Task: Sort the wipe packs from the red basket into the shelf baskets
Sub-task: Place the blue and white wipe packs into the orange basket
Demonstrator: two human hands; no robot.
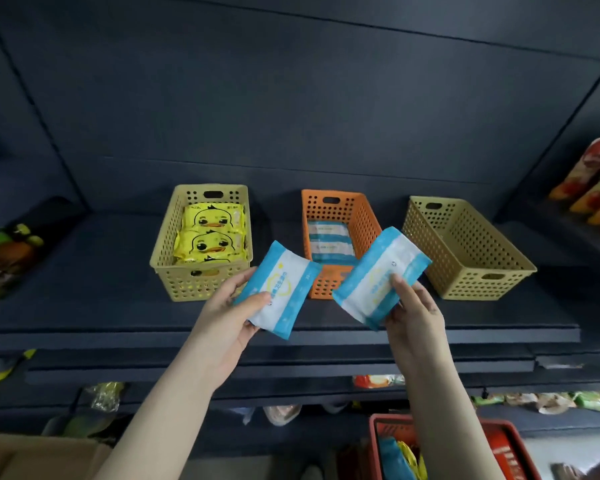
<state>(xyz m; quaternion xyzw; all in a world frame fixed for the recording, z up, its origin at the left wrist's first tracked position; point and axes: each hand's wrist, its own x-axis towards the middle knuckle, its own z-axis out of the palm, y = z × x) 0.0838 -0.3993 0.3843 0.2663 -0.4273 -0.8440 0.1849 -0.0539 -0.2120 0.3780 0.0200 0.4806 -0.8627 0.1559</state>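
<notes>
Head view: left hand (229,320) grips the left blue pack (278,289) and right hand (414,317) grips the right blue pack (378,275), both on the near side of the orange basket (364,216), which holds two matching packs. There are three shelf baskets: the yellow basket (163,251) on the left shows three duck packs (215,220), and the tan basket (465,251) stands on the right. Risk: a pack released short would slide off the shelf edge towards the red basket (374,445).

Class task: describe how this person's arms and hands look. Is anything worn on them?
The left forearm and right forearm are bare, no sleeve in view. The left hand and right hand are ungloved; no ring, watch or bracelet shows.
</notes>
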